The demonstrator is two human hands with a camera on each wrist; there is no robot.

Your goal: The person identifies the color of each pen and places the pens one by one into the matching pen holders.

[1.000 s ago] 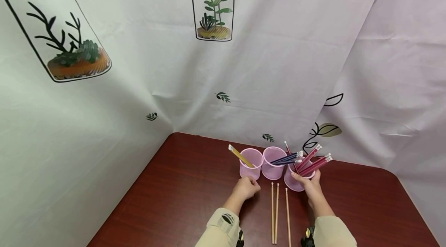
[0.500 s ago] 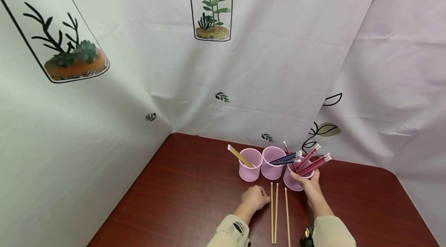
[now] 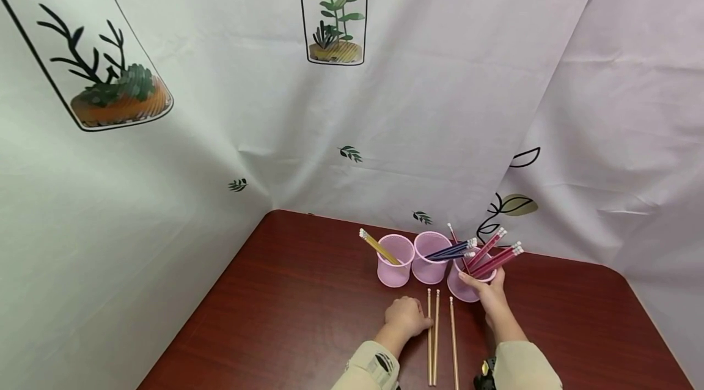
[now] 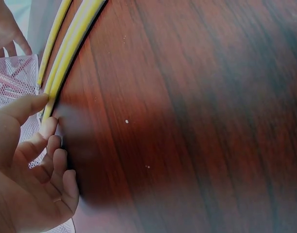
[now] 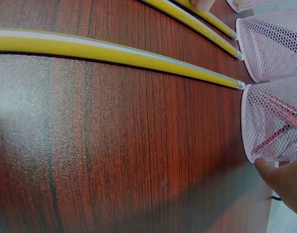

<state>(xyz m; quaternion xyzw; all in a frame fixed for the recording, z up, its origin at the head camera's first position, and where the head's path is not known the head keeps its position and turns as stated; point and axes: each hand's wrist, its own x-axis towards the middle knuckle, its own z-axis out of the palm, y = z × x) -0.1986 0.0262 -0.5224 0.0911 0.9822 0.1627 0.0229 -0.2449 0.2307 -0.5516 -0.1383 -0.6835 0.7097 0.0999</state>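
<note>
My left hand (image 3: 406, 316) has its thumb and index fingertip at the leftmost of two neighbouring yellow pencils (image 3: 436, 347) lying on the table. In the left wrist view, that hand (image 4: 26, 165) pinches the pencil (image 4: 73, 43) near its end, other fingers curled. A third yellow pencil (image 3: 454, 341) lies apart to the right. My right hand (image 3: 491, 295) holds the side of the right pink mesh cup (image 3: 462, 289), which contains several red pencils (image 3: 486, 255). The right wrist view shows only part of this hand (image 5: 287, 182) against the cup (image 5: 272, 121).
Two more pink mesh cups stand in line: the middle cup (image 3: 431, 272) has several dark blue pencils (image 3: 451, 250), the left cup (image 3: 393, 275) several yellow pencils (image 3: 379, 247). Behind the brown table (image 3: 275, 292) hangs a white printed cloth (image 3: 418, 103).
My left hand has moved right and toward me, from in front of the left cup to the nearest yellow pencil. The right hand has stayed on its cup.
</note>
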